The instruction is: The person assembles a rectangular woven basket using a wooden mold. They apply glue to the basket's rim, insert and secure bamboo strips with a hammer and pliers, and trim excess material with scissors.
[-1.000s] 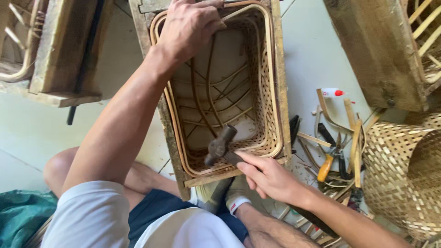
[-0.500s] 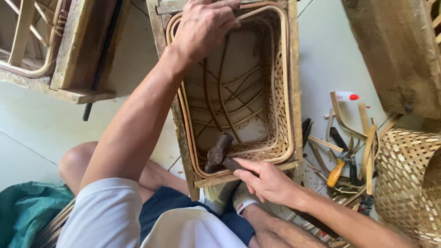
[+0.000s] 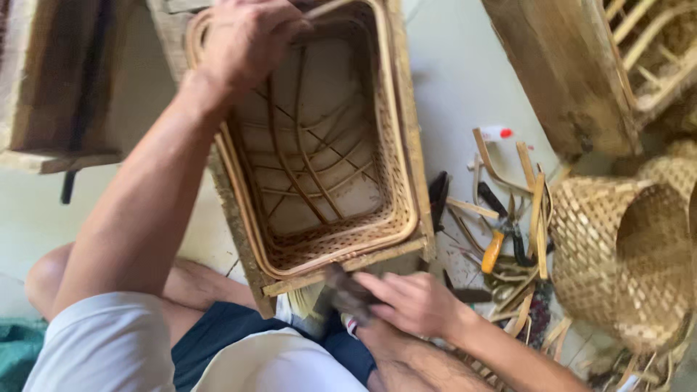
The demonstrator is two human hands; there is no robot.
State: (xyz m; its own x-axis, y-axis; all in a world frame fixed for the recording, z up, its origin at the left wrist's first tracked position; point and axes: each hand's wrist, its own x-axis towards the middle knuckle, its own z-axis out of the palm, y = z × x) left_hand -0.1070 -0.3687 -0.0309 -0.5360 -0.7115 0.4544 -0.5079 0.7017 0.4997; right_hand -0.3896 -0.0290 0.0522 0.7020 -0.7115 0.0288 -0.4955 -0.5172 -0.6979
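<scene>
A rectangular woven rattan basket (image 3: 327,243) sits inside a wooden frame (image 3: 415,123) on the floor between my knees. My left hand (image 3: 247,40) grips the basket's far rim at the top of the view, fingers curled over the edge. My right hand (image 3: 414,301) is just below the basket's near rim, closed on the handle of a small dark hammer (image 3: 341,287). The hammer is blurred and lies outside the basket, over my lap.
Right of the basket lie orange-handled pliers (image 3: 495,250), dark tools and loose bamboo strips (image 3: 537,210). A round woven basket (image 3: 624,254) lies at the right edge, a wooden block (image 3: 559,72) above it. A wooden piece (image 3: 51,87) stands at left.
The hammer head was inside the basket by the near rim; my right hand has drawn it back out toward my body. My left hand stays on the far rim.
</scene>
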